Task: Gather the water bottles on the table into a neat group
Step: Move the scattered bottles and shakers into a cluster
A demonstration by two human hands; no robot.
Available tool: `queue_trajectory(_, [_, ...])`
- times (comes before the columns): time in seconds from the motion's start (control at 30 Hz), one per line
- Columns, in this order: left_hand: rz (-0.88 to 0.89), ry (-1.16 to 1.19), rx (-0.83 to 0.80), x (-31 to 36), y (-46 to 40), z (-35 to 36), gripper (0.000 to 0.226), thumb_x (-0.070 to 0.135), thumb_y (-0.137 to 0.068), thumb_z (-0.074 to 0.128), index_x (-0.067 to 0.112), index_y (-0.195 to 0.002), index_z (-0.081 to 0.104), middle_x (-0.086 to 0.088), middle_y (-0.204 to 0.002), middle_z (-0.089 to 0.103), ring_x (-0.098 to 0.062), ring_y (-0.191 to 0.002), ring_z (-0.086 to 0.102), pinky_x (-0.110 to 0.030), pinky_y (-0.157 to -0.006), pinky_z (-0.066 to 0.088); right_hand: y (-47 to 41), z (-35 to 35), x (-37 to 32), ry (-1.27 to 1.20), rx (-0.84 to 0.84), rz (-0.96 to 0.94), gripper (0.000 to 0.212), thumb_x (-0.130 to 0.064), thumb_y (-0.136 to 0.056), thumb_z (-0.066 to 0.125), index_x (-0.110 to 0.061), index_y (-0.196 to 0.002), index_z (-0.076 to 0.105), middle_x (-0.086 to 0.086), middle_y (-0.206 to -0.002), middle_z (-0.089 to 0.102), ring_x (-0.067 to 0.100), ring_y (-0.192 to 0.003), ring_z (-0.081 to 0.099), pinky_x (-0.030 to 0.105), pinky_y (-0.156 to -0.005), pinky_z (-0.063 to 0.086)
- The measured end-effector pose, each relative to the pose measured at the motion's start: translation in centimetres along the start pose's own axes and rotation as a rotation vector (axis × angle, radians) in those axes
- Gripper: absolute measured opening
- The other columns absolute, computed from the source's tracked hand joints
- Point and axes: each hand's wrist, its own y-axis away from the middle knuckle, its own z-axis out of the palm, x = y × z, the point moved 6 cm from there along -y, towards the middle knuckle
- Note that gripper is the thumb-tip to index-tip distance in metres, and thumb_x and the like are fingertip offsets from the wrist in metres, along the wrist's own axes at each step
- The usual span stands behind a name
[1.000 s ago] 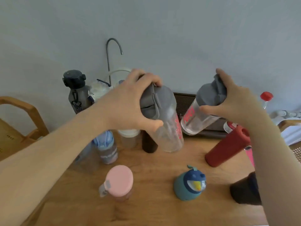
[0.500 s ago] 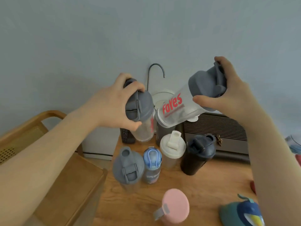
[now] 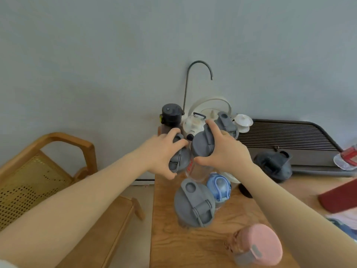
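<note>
Among crowded bottles, left hand (image 3: 160, 153) and right hand (image 3: 225, 151) each grip a grey-lidded shaker, nearly touching.

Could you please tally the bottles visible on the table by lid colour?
Grey lids: 4
Black lids: 2
Blue lid: 1
Pink lid: 1
Total: 8 clearly visible; others at the right edge are cut off.

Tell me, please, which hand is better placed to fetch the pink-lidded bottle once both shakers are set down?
The right hand, probably: the pink-lidded bottle stands at the table's near right, beside the right forearm, while the left hand sits on the far side of the grouped bottles.
</note>
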Motion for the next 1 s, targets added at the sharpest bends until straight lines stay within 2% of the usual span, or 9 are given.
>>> queue_trajectory(0.13, [0.078, 0.005, -0.001, -0.3, -0.7, 2.5, 0.082, 0.046, -0.071, 0.066, 0.022, -0.136, 0.023, -0.014, -0.152, 0.004, -0.034, -0.126, 0.035, -0.038, -0.093, 0.041, -0.3, 2.6, 0.0, 0.087, -0.048, 0.081, 0.103, -0.057, -0.069, 0.065, -0.034, -0.145, -0.002, 0.011, -0.130, 0.047, 0.034, -0.105, 0.058, 0.034, -0.067, 0.044])
queue_trajectory(0.27, [0.085, 0.060, 0.069, -1.0, -0.4, 3.5, 0.084, 0.047, -0.074, 0.062, 0.022, -0.142, 0.018, -0.011, -0.155, -0.005, -0.032, -0.141, 0.002, -0.044, -0.113, 0.012, -0.3, 3.6, 0.5, 0.041, -0.037, 0.155, 0.105, -0.058, -0.071, 0.064, -0.032, -0.147, -0.004, 0.012, -0.131, 0.046, 0.033, -0.108, 0.057, 0.037, -0.077, 0.047])
queue_trajectory(0.4, [0.106, 0.057, 0.112, -1.5, -0.4, 3.8, 0.084, 0.050, -0.078, 0.056, 0.026, -0.144, 0.011, -0.007, -0.156, -0.012, -0.027, -0.141, -0.016, -0.044, -0.113, -0.008, -0.3, 4.6, 0.1, 0.134, -0.066, 0.139, 0.103, -0.061, -0.075, 0.059, -0.028, -0.148, -0.007, 0.016, -0.136, 0.041, 0.035, -0.118, 0.046, 0.043, -0.093, 0.046])
queue_trajectory(0.57, [0.135, 0.106, 0.114, -1.6, -0.2, 4.2, 0.084, 0.052, -0.079, 0.056, 0.025, -0.145, 0.011, -0.005, -0.157, -0.008, -0.023, -0.142, -0.013, -0.039, -0.114, -0.005, -0.3, 4.9, -0.9, 0.265, -0.032, 0.084, 0.100, -0.058, -0.078, 0.057, -0.022, -0.148, -0.004, 0.015, -0.143, 0.034, 0.034, -0.126, 0.037, 0.044, -0.097, 0.039])
queue_trajectory(0.63, [0.115, 0.113, 0.117, -1.5, 0.0, 4.0, 0.086, 0.058, -0.080, 0.051, 0.024, -0.146, 0.008, -0.004, -0.157, -0.009, -0.022, -0.142, -0.013, -0.037, -0.114, -0.006, 0.0, 4.8, -0.9, 0.198, -0.045, 0.061, 0.097, -0.061, -0.080, 0.053, -0.021, -0.149, -0.001, 0.014, -0.149, 0.029, 0.033, -0.133, 0.031, 0.044, -0.104, 0.034])
queue_trajectory(0.73, [0.094, 0.153, 0.134, -1.0, 0.4, 3.3, 0.087, 0.071, -0.079, 0.030, 0.022, -0.146, 0.004, -0.003, -0.157, -0.012, -0.017, -0.141, -0.018, -0.033, -0.110, -0.013, 0.7, 2.9, 1.0, -0.109, 0.045, 0.087, 0.075, -0.048, -0.089, 0.048, -0.015, -0.148, 0.014, 0.012, -0.152, 0.029, 0.030, -0.139, 0.024, 0.042, -0.111, 0.025])
queue_trajectory(0.8, [0.121, 0.220, 0.177, 0.0, 1.1, 2.6, 0.089, 0.073, -0.073, 0.016, 0.023, -0.146, 0.008, -0.001, -0.157, -0.009, -0.012, -0.139, -0.019, -0.030, -0.108, -0.013, 1.2, 1.3, 3.8, -0.101, 0.143, 0.153, 0.057, -0.034, -0.094, 0.047, -0.009, -0.142, 0.030, 0.014, -0.146, 0.038, 0.031, -0.136, 0.030, 0.040, -0.108, 0.029])
queue_trajectory(0.87, [0.131, 0.283, 0.202, 1.4, 1.9, 2.0, 0.083, 0.069, -0.075, 0.017, 0.025, -0.145, 0.014, 0.001, -0.157, -0.002, -0.011, -0.140, -0.015, -0.028, -0.107, -0.009, 1.5, 1.2, 6.5, 0.063, 0.050, 0.169, 0.047, -0.027, -0.094, 0.046, -0.007, -0.136, 0.039, 0.016, -0.140, 0.044, 0.032, -0.130, 0.037, 0.039, -0.105, 0.032])
queue_trajectory(1.0, [0.175, 0.239, 0.250, 5.0, 3.1, 1.2, 0.070, 0.061, -0.081, 0.030, 0.020, -0.137, 0.036, -0.004, -0.151, 0.028, -0.021, -0.142, 0.014, -0.032, -0.109, 0.009, 1.2, 3.1, 8.4, 0.163, -0.269, 0.129, 0.064, -0.041, -0.091, 0.049, -0.012, -0.143, 0.027, 0.016, -0.147, 0.032, 0.035, -0.131, 0.037, 0.043, -0.105, 0.035])
